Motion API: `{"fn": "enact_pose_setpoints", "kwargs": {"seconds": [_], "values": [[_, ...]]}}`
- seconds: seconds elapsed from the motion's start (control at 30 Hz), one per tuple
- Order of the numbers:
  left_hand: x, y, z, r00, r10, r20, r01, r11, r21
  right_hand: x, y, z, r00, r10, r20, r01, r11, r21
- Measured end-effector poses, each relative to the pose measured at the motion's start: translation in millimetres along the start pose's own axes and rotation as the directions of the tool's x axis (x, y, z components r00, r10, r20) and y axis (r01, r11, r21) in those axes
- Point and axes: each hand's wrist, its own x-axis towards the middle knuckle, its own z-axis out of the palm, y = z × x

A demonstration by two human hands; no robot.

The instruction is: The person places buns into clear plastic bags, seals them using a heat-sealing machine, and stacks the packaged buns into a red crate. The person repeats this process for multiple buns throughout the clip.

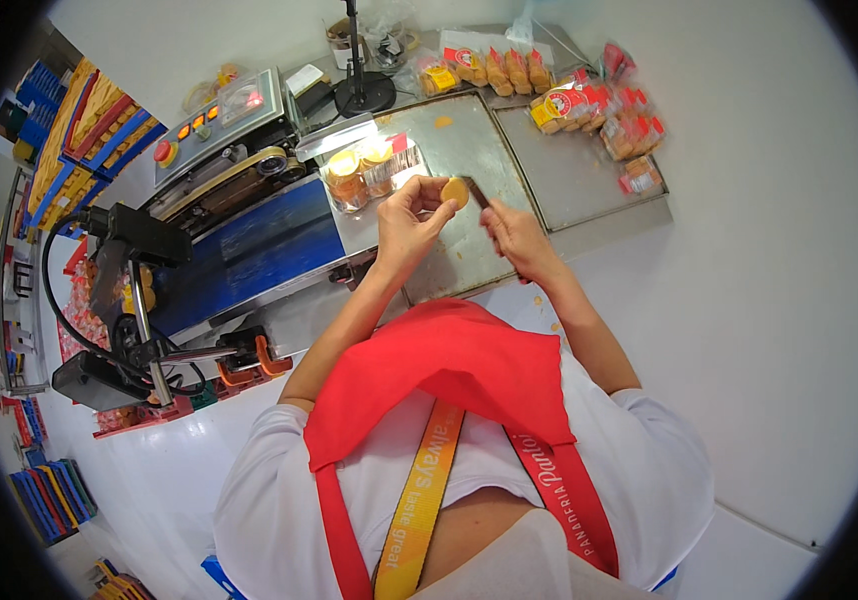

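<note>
Golden and round, the biscuit (pixel 455 192) sits pinched in the fingertips of the left hand (pixel 407 222) above the steel tray (pixel 469 140). The right hand (pixel 515 238) is closed around a dark knife (pixel 478 193), its tip touching the biscuit. Clear tubs of biscuits (pixel 364 172) stand just beside.

Bare steel tray (pixel 569 170) right of hands; packed jars (pixel 361 175) left, biscuit bags (pixel 599 110) behind
</note>
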Motion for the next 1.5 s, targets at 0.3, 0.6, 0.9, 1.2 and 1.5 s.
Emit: {"fn": "enact_pose_setpoints", "kwargs": {"seconds": [0.3,0.6,0.9,1.2,1.5], "values": [[-3.3,1.9,-7.6,0.999,-0.049,0.012,0.049,0.998,0.029,-2.3,3.2,9.3,0.976,-0.156,-0.152,0.110,0.955,-0.276],[-6.0,-3.9,-14.5,0.998,-0.056,0.029,0.055,0.998,0.026,-10.2,-4.5,13.4,0.979,-0.166,-0.120,0.133,0.961,-0.245],[-7.5,-3.5,-17.1,0.995,-0.093,0.030,0.095,0.993,-0.066,-11.3,-6.9,22.9,0.976,-0.195,-0.101,0.169,0.961,-0.219],[-7.1,-0.6,-17.0,0.993,-0.113,0.027,0.115,0.990,-0.080,-5.1,2.5,34.7,0.978,-0.168,-0.123,0.139,0.966,-0.218],[-4.8,-7.4,-18.7,0.997,-0.080,0.001,0.080,0.993,-0.087,2.5,3.4,29.4,0.989,-0.087,-0.119,0.063,0.979,-0.193]]}}
